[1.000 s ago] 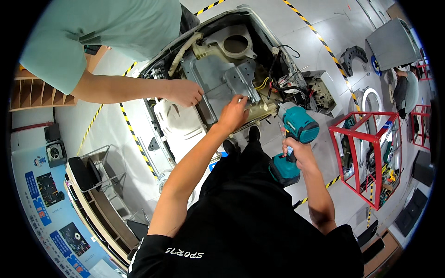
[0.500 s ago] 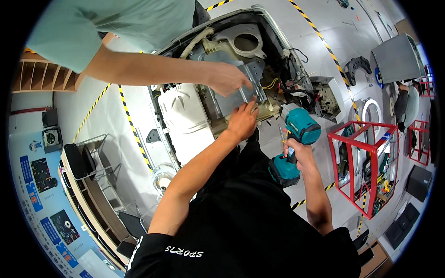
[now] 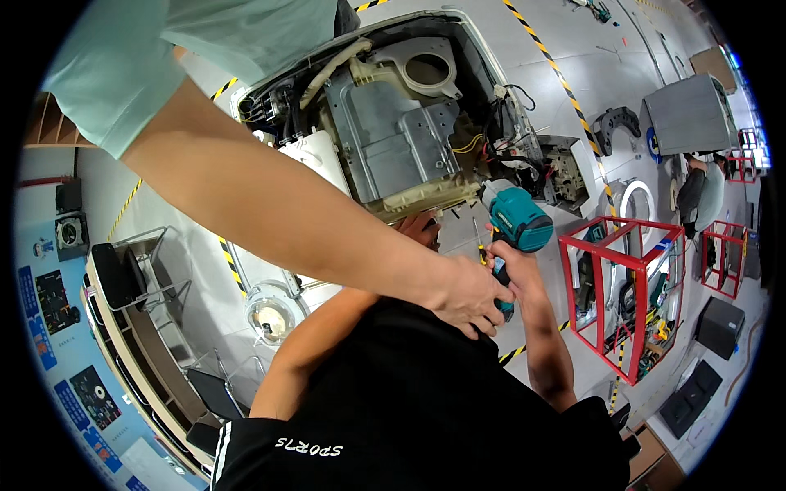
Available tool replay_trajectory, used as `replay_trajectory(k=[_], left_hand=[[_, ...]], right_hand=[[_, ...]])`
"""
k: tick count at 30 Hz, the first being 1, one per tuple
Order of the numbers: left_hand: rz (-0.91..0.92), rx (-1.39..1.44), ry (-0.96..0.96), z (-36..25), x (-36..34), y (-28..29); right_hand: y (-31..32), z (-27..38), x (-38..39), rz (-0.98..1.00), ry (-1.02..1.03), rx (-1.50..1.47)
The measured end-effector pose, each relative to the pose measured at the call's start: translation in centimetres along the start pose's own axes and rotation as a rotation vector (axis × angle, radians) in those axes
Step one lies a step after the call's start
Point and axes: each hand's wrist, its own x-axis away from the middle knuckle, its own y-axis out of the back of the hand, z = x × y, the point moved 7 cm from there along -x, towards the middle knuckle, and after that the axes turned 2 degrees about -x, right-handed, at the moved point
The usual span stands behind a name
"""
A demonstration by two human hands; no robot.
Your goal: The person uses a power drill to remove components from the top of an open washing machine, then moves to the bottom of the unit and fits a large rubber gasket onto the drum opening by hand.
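Observation:
My right hand [image 3: 512, 266] grips the handle of a teal power drill [image 3: 524, 217], whose front points toward the appliance's lower frame. A co-worker's bare arm [image 3: 270, 213] crosses over mine, and that person's hand [image 3: 471, 299] reaches the drill's lower part, beside my right hand. My left hand [image 3: 419, 227] is mostly hidden behind that arm, at the near edge of the opened appliance [image 3: 442, 184]; what it holds, if anything, cannot be seen. A grey metal plate [image 3: 377, 139] lies inside the appliance, near yellow wires [image 3: 467, 146]. A thin yellow-handled tool [image 3: 481, 250] shows left of the drill.
A red metal rack [image 3: 622, 259] with tools stands at right, near a grey metal box [image 3: 688, 114] and another person [image 3: 708, 196]. A detached panel [image 3: 573, 172] sits beside the appliance. At left are chairs [image 3: 115, 282] and a long wooden bench [image 3: 139, 376]. Striped tape [image 3: 557, 69] marks the floor.
The co-worker's arm has swung from over the metal plate down to the drill's lower part. My left hand has drawn back toward me and become mostly hidden.

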Motion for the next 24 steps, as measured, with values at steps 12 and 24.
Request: replay_trajectory(k=[12, 24], left_hand=[[-0.001, 0.941, 0.087, 2.1, 5.8, -0.2], [-0.454, 0.406, 0.046, 3.6, 9.8, 9.8]], right_hand=[[-2.8, 1.8, -1.2, 0.104, 0.124, 0.147], [-12.3, 9.8, -1.4, 0.346, 0.149, -0.170]])
